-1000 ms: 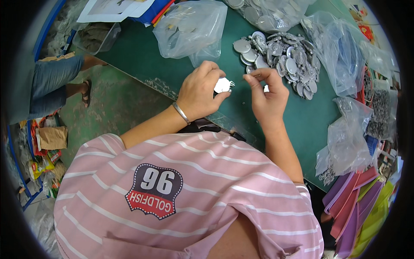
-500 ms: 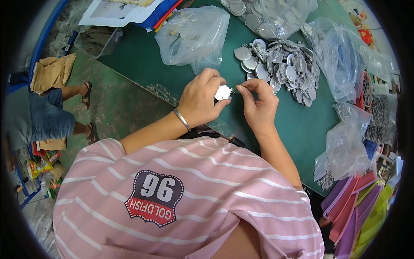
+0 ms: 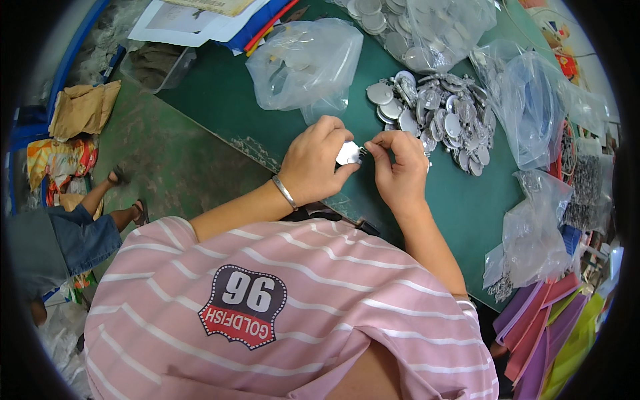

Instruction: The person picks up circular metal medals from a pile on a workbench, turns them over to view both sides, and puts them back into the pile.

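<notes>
My left hand point(image 3: 311, 162) holds a flat, round, silvery metal disc point(image 3: 347, 154) between thumb and fingers, over the front edge of the green table point(image 3: 460, 213). Small metal loops stick out from the disc's right side. There my right hand point(image 3: 402, 167) is closed in a pinch, thumb against forefinger, close to the loops. What sits in that pinch is too small to make out. Just beyond my right hand lies a loose heap of similar silvery discs point(image 3: 451, 125).
Clear bags stand at the back: one bag point(image 3: 303, 73) with few discs, another bag point(image 3: 440, 33) full. More plastic bags point(image 3: 523, 100) and coloured strips point(image 3: 533, 327) line the right. At left are a plastic tub point(image 3: 157, 67) and a person in blue shorts point(image 3: 83, 233).
The person at the left has shifted position, and an orange-and-white sack shows behind them. The whole view has moved slightly. Both my hands keep nearly the same hold at the disc.
</notes>
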The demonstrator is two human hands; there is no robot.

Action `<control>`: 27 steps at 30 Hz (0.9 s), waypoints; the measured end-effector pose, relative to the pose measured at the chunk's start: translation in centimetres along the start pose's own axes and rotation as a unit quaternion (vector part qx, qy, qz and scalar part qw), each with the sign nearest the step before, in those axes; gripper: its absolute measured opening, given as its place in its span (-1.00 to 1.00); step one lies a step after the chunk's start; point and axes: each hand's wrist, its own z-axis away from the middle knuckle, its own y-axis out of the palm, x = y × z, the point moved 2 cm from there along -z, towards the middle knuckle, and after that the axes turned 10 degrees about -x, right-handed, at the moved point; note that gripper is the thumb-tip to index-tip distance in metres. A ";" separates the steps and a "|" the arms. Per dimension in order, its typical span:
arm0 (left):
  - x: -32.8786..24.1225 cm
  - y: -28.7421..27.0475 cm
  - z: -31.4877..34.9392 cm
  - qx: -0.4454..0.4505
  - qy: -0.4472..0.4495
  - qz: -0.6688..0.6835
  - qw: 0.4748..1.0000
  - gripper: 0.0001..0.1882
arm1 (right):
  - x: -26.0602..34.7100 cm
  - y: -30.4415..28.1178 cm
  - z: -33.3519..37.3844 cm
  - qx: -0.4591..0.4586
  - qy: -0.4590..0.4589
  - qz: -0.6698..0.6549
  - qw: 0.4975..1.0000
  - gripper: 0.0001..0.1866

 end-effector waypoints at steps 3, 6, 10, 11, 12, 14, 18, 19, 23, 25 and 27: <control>-0.2 0.1 -0.2 0.001 -0.002 -0.003 1.000 -0.60 | 0.2 -0.1 -0.6 0.042 -0.033 0.023 0.998 -0.85; -0.2 0.0 -0.1 -0.006 0.003 0.008 1.000 -0.60 | 0.3 0.2 -1.0 0.067 -0.018 0.007 0.998 -0.84; -0.4 0.9 0.7 -0.020 0.015 0.042 0.999 -0.61 | 1.8 -0.6 -0.7 0.118 -0.111 0.088 0.983 -0.83; -0.2 1.3 1.0 -0.022 0.030 0.051 0.998 -0.61 | 1.6 -0.5 -0.3 0.117 -0.129 0.075 0.982 -0.83; -0.1 1.4 1.0 -0.028 0.029 0.048 0.998 -0.62 | 1.8 -0.5 -0.8 0.116 -0.093 0.046 0.988 -0.84; 0.6 0.2 1.2 -0.036 0.028 0.024 0.999 -0.63 | 0.9 0.7 -1.1 0.121 0.056 0.015 0.991 -0.85; 0.4 0.1 1.7 -0.035 0.021 0.031 0.999 -0.68 | 2.0 0.5 -0.3 0.115 -0.074 0.029 0.990 -0.85; 0.4 0.1 1.4 -0.044 0.032 0.039 0.998 -0.68 | 1.5 0.4 -0.5 0.101 -0.040 0.010 0.994 -0.85; 0.4 0.1 0.9 -0.043 0.052 0.039 0.997 -0.69 | 1.4 -0.2 -0.6 0.094 -0.105 0.036 0.989 -0.85; 0.4 0.8 1.0 -0.047 0.053 0.055 0.996 -0.69 | 0.8 -0.5 -0.3 0.088 -0.051 0.036 0.994 -0.86; 0.5 0.5 0.9 -0.045 0.036 0.065 0.996 -0.69 | 0.0 -0.2 0.0 0.094 0.019 0.035 0.995 -0.86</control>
